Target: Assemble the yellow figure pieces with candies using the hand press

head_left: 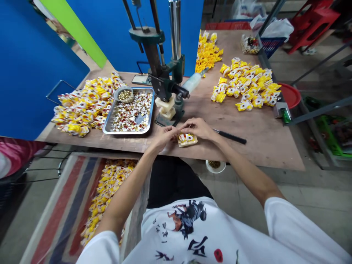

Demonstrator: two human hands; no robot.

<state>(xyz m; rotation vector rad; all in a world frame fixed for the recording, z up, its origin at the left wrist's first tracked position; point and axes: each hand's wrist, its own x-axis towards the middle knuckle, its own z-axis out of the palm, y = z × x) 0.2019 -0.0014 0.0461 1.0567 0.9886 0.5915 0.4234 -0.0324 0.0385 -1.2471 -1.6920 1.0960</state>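
Note:
A yellow and white figure [186, 137] lies in a small cream-coloured block [188, 143] near the table's front edge. My left hand [165, 136] is at the block's left side, its fingers closed together; anything between the fingertips is too small to make out. Over the figure's upper edge bends my right hand [197, 127], with its fingertips close to those of my left hand and its fingers drawn together. What my right fingertips hold, if anything, cannot be seen. Just behind both hands stands a green hand press [165, 88] with cream jaws [165, 107].
Left of the press, a metal tray [128, 132] holds small white and red pieces and a bowl of gold beads [125, 96]. Yellow figures are heaped at left [85, 102] and right [247, 82]. A black-handled tool [232, 137] lies right of my hands.

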